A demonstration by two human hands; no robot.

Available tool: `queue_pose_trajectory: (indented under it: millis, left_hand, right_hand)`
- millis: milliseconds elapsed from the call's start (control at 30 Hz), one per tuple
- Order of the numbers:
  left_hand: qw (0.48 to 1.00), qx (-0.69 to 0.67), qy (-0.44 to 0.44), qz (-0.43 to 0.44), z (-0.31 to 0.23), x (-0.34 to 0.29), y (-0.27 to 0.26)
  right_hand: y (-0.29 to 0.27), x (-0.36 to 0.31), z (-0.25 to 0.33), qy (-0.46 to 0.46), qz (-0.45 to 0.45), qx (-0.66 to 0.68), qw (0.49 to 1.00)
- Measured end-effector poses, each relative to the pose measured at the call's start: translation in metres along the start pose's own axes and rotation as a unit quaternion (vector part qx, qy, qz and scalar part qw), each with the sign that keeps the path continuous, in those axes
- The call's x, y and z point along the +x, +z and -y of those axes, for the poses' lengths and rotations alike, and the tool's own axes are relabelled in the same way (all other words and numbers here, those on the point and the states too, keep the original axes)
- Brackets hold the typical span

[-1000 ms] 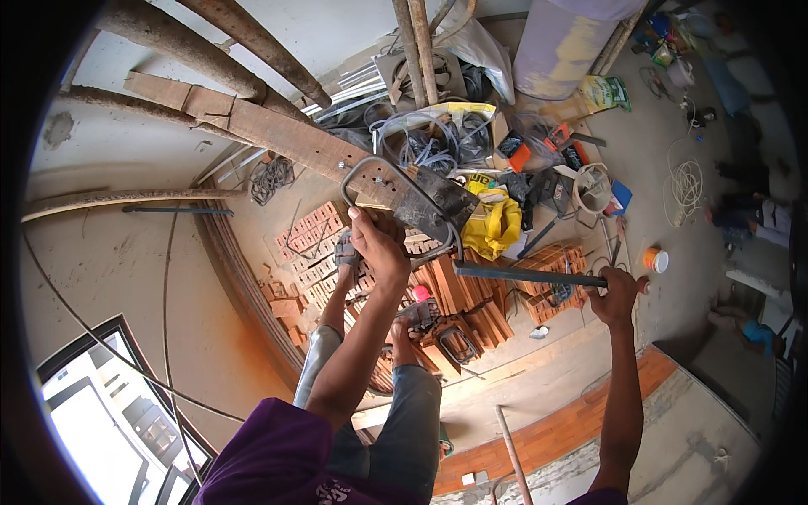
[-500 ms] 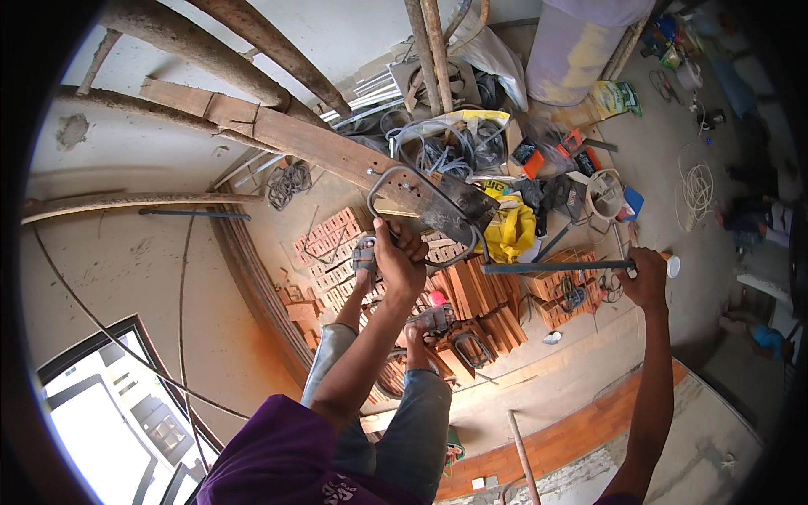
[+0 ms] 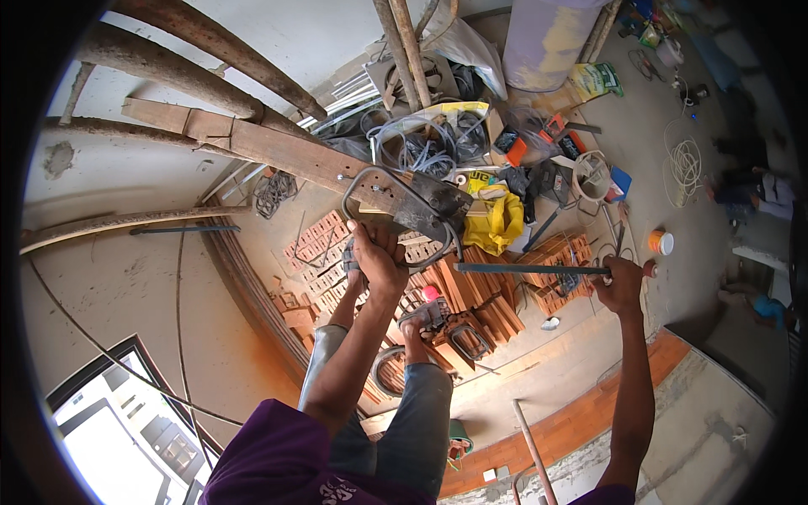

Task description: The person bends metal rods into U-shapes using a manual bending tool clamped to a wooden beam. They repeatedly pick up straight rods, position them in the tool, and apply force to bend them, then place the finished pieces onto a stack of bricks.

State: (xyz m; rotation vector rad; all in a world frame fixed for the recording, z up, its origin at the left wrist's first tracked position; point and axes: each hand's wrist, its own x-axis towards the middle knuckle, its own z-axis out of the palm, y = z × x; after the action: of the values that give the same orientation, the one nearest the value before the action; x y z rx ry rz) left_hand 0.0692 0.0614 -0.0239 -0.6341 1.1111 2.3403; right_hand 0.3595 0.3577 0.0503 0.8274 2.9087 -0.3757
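Note:
A worn wooden plank (image 3: 278,151) slants across in front of me, with a dark metal plate (image 3: 438,202) and small pegs near its right end. A metal rod bent into a loop (image 3: 364,171) lies across that end. My left hand (image 3: 379,259) is closed around the near side of the loop. To the right, my right hand (image 3: 621,284) grips the end of a long grey metal bar (image 3: 530,268). The bar's other end reaches the loop's right corner; how they join there is hard to make out.
Below lie hollow clay bricks (image 3: 324,240), long reddish-brown pieces (image 3: 480,290) and bent rod loops (image 3: 389,370). A yellow bag (image 3: 497,220) and coiled hoses (image 3: 412,143) lie beyond the plank. Poles (image 3: 404,59) rise at the back; people (image 3: 766,194) are far right.
The whole view has shifted, so most things appear further left. Relative to the plank, my right hand and the bar have come slightly nearer to me. Both hands keep their hold.

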Motion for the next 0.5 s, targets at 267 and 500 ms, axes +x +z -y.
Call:
queue_pose_trajectory:
  millis: [267, 500]
  left_hand:
    - [0.999, -0.017, -0.015, 0.023, 0.000, 0.001, -0.004]
    - [0.998, -0.032, -0.055, 0.020, -0.007, -0.001, -0.001]
  right_hand:
    - [0.043, -0.065, 0.029, 0.102, -0.013, 0.050, 0.993]
    - [0.085, -0.136, 0.100, 0.256, -0.005, 0.065, 0.964]
